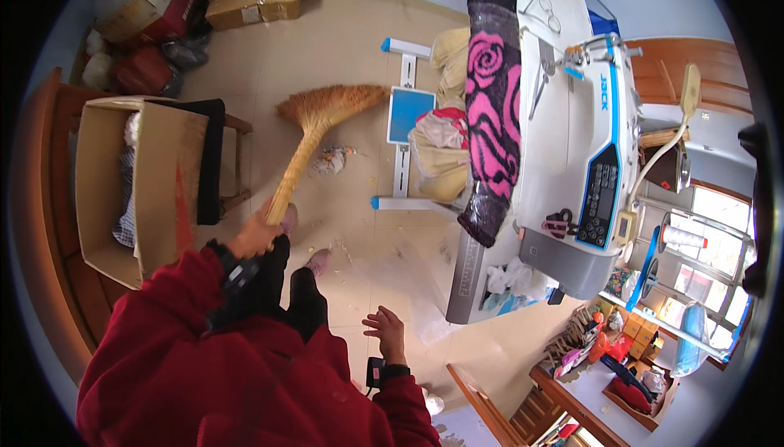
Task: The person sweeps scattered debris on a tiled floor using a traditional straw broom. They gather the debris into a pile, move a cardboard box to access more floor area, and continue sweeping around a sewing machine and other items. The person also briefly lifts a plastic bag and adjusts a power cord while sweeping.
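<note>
My left hand is closed around the handle of a straw broom. The broom's bristles fan out on the tiled floor, tilted away from me. Just beyond the handle, to its right, lies a small heap of sweepings. My right hand hangs in the air near my body, fingers apart and nothing in it.
An open cardboard box stands at left beside a dark-topped stool. To the right is a sewing machine on a table with a blue pedal below. A closed carton sits by the far wall.
</note>
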### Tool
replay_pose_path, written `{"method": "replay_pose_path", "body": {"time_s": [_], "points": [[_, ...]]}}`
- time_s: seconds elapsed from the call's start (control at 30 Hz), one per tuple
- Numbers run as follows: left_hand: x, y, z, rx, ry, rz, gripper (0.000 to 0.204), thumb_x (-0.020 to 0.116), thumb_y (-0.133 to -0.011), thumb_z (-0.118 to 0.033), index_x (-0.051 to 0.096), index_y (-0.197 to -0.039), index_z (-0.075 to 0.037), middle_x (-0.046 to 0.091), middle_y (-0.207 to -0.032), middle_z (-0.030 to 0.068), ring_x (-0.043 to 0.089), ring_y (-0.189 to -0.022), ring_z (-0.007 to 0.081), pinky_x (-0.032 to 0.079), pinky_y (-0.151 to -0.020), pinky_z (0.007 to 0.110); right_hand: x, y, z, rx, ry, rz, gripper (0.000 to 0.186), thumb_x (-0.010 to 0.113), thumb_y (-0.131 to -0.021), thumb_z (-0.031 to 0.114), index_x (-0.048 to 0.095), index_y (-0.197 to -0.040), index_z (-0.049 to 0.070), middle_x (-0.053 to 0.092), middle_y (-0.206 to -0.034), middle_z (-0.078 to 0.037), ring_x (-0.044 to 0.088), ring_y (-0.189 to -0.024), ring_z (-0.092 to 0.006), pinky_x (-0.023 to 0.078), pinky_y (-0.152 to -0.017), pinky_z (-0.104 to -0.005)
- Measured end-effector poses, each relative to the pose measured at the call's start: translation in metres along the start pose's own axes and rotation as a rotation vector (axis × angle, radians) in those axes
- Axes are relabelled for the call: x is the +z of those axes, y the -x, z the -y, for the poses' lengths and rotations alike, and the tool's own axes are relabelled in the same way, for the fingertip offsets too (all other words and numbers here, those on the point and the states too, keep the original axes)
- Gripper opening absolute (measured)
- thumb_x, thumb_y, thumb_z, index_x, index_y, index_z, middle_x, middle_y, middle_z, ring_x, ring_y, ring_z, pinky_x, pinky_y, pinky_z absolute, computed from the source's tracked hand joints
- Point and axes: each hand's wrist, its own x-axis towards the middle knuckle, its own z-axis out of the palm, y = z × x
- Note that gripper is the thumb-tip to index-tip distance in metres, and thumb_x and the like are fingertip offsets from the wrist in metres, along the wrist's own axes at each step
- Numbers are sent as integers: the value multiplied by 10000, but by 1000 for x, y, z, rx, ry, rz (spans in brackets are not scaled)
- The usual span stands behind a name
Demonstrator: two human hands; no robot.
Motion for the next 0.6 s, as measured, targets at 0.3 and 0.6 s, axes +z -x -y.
{"method": "replay_pose_path", "body": {"time_s": [0.3,0.6], "points": [[64,-40,64,243,-743,-53,826,523,-755,-81,140,-1484,-150,623,-829,295,605,-774,467,482,-706,501,-48,17,-85,109,-61,-16,504,508,-934,212,404,-1314,-102,626,-1027,-234,680,-877,-320,587,-619,-340],[-2,96,87,215,-727,82,753,599,-722,-120,340,-1429,-96,574,-1147,275,549,-1064,432,451,-902,414,-87,22,-95,63,-47,-8,497,502,-935,215,410,-1307,-100,625,-1010,-234,681,-862,-319,589,-615,-354]]}}
